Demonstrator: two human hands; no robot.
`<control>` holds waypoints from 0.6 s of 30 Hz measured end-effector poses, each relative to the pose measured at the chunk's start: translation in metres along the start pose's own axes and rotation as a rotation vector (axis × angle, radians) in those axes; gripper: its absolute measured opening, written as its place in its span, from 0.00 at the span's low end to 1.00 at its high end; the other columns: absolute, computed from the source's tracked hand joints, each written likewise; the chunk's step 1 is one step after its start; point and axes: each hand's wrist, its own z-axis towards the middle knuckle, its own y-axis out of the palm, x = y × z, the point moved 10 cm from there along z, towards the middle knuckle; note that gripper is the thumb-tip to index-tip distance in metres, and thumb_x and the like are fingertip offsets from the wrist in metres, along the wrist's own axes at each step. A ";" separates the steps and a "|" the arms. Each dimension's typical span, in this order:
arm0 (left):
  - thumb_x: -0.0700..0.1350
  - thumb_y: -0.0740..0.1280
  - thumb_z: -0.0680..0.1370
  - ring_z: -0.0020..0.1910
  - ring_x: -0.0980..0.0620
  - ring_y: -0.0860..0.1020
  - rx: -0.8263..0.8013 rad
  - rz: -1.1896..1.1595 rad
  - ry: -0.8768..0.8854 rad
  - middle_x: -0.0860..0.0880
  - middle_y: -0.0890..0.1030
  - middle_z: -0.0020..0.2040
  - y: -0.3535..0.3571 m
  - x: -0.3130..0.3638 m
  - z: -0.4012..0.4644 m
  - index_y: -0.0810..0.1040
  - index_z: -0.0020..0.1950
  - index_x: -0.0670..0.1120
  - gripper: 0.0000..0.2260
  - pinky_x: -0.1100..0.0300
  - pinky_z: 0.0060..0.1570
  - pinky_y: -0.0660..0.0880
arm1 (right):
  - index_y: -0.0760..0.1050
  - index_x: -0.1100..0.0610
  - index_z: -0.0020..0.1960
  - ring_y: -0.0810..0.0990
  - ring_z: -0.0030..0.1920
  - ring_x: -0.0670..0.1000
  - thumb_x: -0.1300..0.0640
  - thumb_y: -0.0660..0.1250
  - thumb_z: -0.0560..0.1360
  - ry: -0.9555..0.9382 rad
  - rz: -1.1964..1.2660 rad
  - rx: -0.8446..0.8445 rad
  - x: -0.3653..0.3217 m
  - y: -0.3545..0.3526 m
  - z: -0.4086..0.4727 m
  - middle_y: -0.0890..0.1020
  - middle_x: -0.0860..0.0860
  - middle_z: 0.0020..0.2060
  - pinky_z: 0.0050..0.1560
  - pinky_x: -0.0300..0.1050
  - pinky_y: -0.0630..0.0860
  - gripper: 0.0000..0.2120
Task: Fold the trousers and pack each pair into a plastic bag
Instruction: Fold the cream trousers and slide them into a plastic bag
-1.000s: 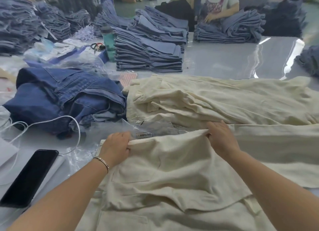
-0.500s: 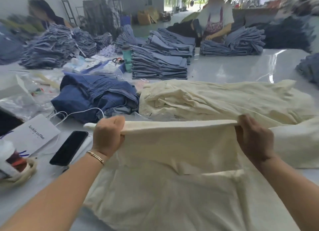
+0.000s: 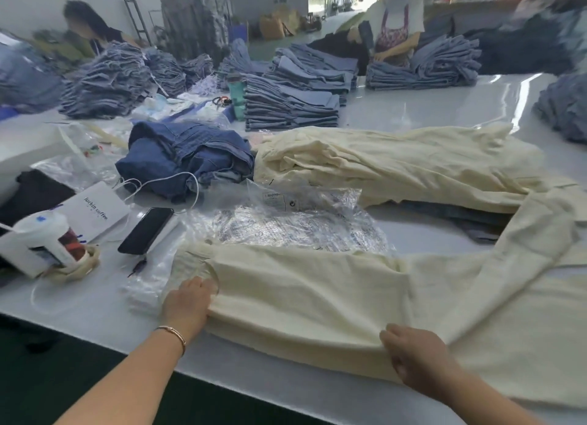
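A pair of cream trousers (image 3: 305, 294) lies across the near part of the white table (image 3: 428, 107), its waist end folded over toward me and its legs trailing off right. My left hand (image 3: 187, 304) grips the left end of the folded edge. My right hand (image 3: 416, 358) grips the same edge near the table's front. Clear plastic bags (image 3: 295, 221) with a warning label lie flat just behind the trousers. More cream trousers (image 3: 397, 164) are heaped behind the bags.
A black phone (image 3: 146, 231), a white cable, a paper coffee bag (image 3: 95, 212) and a lidded cup (image 3: 44, 240) sit at left. Crumpled blue jeans (image 3: 184, 158) lie behind them. Stacks of folded denim (image 3: 292, 107) fill the back, where two people work.
My hands lifted the waist edge of the cream trousers, pulled it toward me and laid it down near the table's front edge. The plastic bags behind are now uncovered.
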 end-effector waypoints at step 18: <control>0.44 0.59 0.79 0.71 0.44 0.66 0.278 -0.419 0.010 0.45 0.69 0.72 -0.006 -0.036 0.007 0.67 0.73 0.45 0.22 0.48 0.66 0.67 | 0.64 0.49 0.38 0.70 0.37 0.46 0.42 0.59 0.76 0.352 0.249 -0.286 -0.024 0.036 0.029 0.71 0.45 0.34 0.37 0.41 0.64 0.14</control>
